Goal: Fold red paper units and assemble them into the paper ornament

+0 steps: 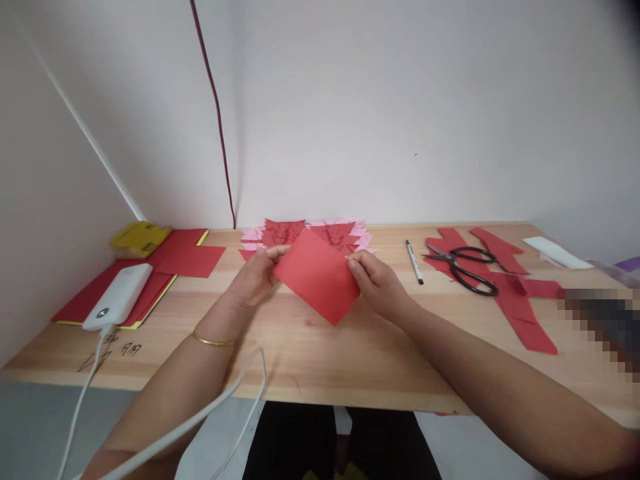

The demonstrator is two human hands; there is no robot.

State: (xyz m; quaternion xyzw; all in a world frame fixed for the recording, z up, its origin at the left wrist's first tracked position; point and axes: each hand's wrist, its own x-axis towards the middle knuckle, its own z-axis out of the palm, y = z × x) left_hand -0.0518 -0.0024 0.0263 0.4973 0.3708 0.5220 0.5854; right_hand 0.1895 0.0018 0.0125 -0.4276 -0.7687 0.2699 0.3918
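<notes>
A square sheet of red paper [319, 277] is held up above the table, turned so that its corners point up, down and sideways. My left hand [259, 273] grips its left corner, with part of the fingers hidden behind the sheet. At the right corner, my right hand [373, 277] pinches the paper between thumb and fingers. Just behind the sheet lie folded red paper pieces [284, 233] and pink ones [367, 240] with pointed tips, partly covered by it.
Black-handled scissors [473, 272] lie on red paper scraps [525, 320] at the right, beside a marker pen [414, 262]. On the left, a white power bank [119, 297] rests on red sheets [75, 300]; its white cable [200, 415] crosses near my left arm. A yellow packet [140, 239] sits behind.
</notes>
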